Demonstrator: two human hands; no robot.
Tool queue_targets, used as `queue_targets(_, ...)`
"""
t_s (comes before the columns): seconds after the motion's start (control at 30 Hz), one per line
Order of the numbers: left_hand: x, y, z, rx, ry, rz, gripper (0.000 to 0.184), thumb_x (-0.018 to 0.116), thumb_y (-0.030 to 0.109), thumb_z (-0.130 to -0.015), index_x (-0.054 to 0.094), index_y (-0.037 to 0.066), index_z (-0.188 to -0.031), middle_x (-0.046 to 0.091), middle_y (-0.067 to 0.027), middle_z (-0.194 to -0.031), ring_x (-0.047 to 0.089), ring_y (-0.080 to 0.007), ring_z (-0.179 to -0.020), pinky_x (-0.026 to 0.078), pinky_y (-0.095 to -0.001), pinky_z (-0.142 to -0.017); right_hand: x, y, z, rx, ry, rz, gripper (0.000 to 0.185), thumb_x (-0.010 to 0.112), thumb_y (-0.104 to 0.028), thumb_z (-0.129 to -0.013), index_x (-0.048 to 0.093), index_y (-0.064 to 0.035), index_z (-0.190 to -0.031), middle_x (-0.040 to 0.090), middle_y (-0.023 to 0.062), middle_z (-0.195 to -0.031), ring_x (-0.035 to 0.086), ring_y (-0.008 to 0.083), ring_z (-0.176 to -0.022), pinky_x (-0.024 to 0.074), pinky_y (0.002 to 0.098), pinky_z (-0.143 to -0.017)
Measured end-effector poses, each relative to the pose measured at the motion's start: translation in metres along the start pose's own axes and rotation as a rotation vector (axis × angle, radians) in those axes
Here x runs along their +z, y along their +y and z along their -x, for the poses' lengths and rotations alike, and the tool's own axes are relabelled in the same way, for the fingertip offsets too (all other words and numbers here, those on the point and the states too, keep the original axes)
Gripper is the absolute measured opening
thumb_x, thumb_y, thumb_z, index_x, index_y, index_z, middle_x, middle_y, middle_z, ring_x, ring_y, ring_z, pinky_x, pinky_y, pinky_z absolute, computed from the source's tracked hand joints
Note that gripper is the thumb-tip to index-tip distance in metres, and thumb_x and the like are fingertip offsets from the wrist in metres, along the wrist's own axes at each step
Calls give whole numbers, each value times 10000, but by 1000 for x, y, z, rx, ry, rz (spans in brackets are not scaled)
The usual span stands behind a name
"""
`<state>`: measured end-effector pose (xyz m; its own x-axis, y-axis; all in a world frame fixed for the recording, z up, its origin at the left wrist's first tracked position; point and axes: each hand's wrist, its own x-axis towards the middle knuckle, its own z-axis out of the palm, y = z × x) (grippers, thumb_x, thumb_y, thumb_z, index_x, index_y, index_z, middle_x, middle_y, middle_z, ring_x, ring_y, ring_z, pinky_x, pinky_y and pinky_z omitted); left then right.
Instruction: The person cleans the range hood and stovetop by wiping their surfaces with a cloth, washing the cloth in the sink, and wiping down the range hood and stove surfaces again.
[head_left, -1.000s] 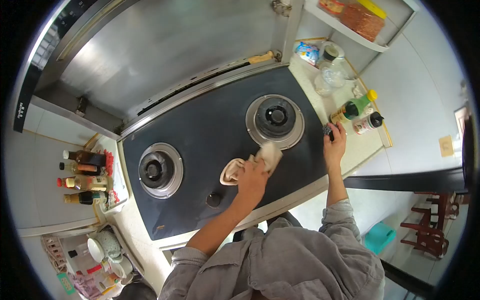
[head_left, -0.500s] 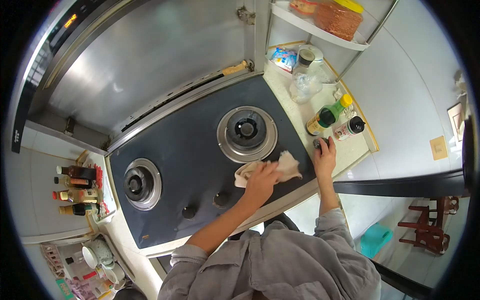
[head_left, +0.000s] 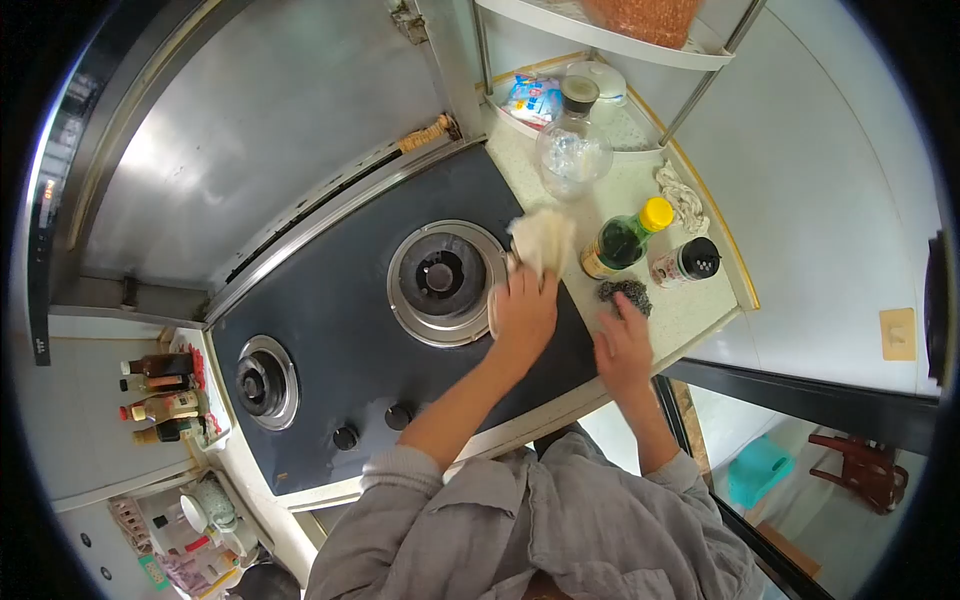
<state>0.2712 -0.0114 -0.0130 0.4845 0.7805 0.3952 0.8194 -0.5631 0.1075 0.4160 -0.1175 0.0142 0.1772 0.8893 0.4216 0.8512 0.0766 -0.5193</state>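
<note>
My left hand [head_left: 525, 318] presses a cream cloth [head_left: 543, 238] on the black stovetop [head_left: 350, 370], at the right edge of the large right burner [head_left: 440, 280]. Part of the cloth spreads past the fingertips toward the counter. On the pale counter, a dark steel wool scrubber [head_left: 622, 292] sits in front of a green bottle with a yellow cap [head_left: 622, 243]. The fingertips of my right hand [head_left: 626, 350] are at the scrubber's near side, thumb and fingers apart. Beside the bottle stands a seasoning shaker with a black lid [head_left: 685, 262].
A clear glass jar [head_left: 574, 158] stands behind the bottle, by a white corner rack [head_left: 640, 45]. A crumpled cloth [head_left: 682, 198] lies by the wall. Two control knobs [head_left: 345, 438] front the stove; several sauce bottles [head_left: 165, 390] stand at its left.
My left hand has slid the cloth away from me, up along the right burner's side. My right hand has loosened from the scrubber. The view has shifted to the right.
</note>
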Motion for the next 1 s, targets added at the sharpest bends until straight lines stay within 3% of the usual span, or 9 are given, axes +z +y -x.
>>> queue_targets(0.27, -48, -19, 91, 88, -182, 362, 458, 719, 170, -630, 597, 127, -1069, 510, -87, -860, 532, -282, -790, 450, -387, -655, 29, -37, 20, -109, -205, -297, 293, 658, 6, -716, 632, -50, -1003, 565, 162, -1176, 565, 332, -1038, 500, 344, -800)
queue_targets(0.37, -58, -30, 95, -202, -185, 685, 483, 711, 118, -660, 559, 85, -1116, 558, -121, -945, 566, -339, -869, 483, -402, -758, 34, -44, 23, -34, -165, -346, 421, 658, -18, -752, 576, -52, -1163, 493, 154, -1294, 526, 289, -1138, 490, 332, -845)
queue_targets(0.47, -73, -25, 63, -377, -11, 940, 507, 701, 124, -707, 509, 49, -1171, 574, -170, -1062, 573, -375, -957, 476, -403, -832, 56, -59, -2, 278, -184, -999, 729, 662, -156, -816, 276, -105, -1433, 289, 128, -1457, 342, 232, -1303, 442, 351, -929)
queue_targets(0.53, -81, -22, 34, -364, -65, 1020, 564, 717, 150, -725, 464, 31, -1215, 557, -200, -1141, 556, -384, -1011, 472, -377, -851, 50, -87, -39, 641, -162, -1610, 706, 636, -141, -834, 268, -101, -1435, 385, 121, -1345, 416, 209, -1216, 407, 316, -963)
queue_targets(0.63, -99, -42, 17, -422, -91, 1505, 497, 670, 62, -760, 509, 17, -1228, 562, -196, -1146, 555, -292, -1063, 465, -346, -872, 47, -91, -82, 671, -172, -1401, 707, 667, -103, -805, 280, -55, -1395, 508, 133, -1209, 550, 199, -1029, 460, 307, -883)
queue_targets(0.73, -113, -70, 40, -440, 18, 1081, 397, 630, 40, -784, 566, 28, -1176, 575, -144, -1159, 558, -273, -1064, 475, -347, -875, 55, -93, -97, 615, -48, -1302, 737, 735, -113, -735, 334, -20, -1346, 522, 177, -1204, 563, 236, -1041, 462, 349, -892)
queue_targets(0.87, -68, -80, 108, -238, -195, 525, 394, 634, 96, -779, 571, 43, -1164, 558, -121, -1193, 524, -293, -1111, 445, -400, -930, 102, -63, -79, 38, -352, -64, 804, 727, -167, -653, 356, -11, -1348, 485, 197, -1298, 520, 347, -1098, 401, 459, -944)
queue_targets(0.9, -66, -74, 115, -150, -161, 392, 394, 635, 115, -778, 572, 48, -1161, 553, -115, -1201, 514, -296, -1123, 433, -412, -944, 115, -61, -60, -182, -162, 170, 775, 702, -194, -620, 408, -7, -1312, 464, 182, -1319, 535, 357, -1026, 436, 427, -841)
queue_targets(1.0, -51, -73, 124, -69, -114, 252, 408, 641, 159, -773, 571, 59, -1163, 544, -97, -1208, 501, -294, -1141, 404, -427, -977, 108, -64, -41, -146, -177, 137, 725, 694, -194, -608, 456, -9, -1267, 499, 161, -1259, 549, 333, -968, 445, 421, -765)
